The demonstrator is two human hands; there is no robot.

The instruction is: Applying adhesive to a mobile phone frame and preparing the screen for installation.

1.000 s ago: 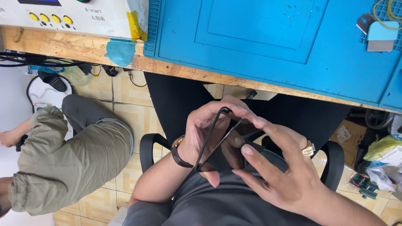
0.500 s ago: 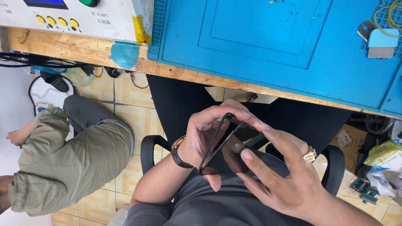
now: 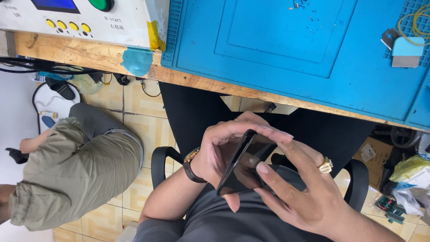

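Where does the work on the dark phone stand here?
In hand: the left hand holds the dark phone tilted on edge over the lap, the right hand touching its glossy face. Nothing visibly finished. The blue mat carries no phone; whether anything remains cannot be told.

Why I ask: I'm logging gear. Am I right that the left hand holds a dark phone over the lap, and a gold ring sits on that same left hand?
Not quite. The left hand does hold the phone over the lap, but the ring is on the right hand; the left wears a watch. The head view shows it.
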